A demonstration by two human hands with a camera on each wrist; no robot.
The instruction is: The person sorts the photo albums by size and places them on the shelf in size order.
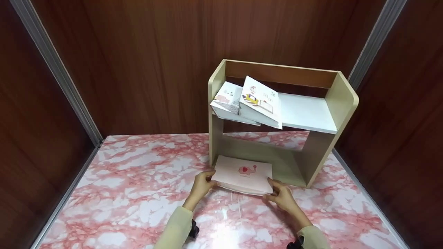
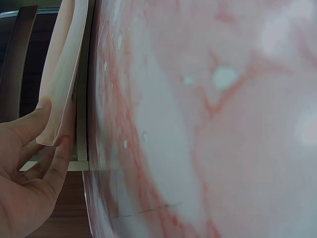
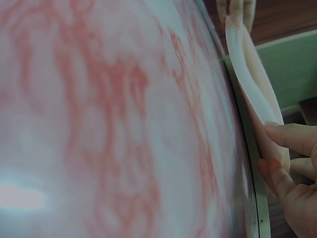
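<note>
A thin pink notebook (image 1: pixel 244 173) with a red elephant on its cover lies flat at the left of the lower shelf (image 1: pixel 289 167), its near edge at the shelf's front. My left hand (image 1: pixel 201 186) pinches its near left corner, thumb above and fingers below, as the left wrist view shows with the hand (image 2: pixel 29 183) on the notebook's corner (image 2: pixel 59 109). At the near right corner my right hand (image 1: pixel 282 197) grips it likewise; in the right wrist view that hand (image 3: pixel 299 183) holds the slightly bowed notebook (image 3: pixel 252 89).
The small wooden bookshelf (image 1: pixel 318 148) stands on a pink marbled table (image 1: pixel 148 180). Two thick white picture books lie on its upper board: one at the left (image 1: pixel 230 91), the other (image 1: pixel 261 97) leaning over it, both jutting past the front. Brown walls (image 1: pixel 148 69) enclose the table.
</note>
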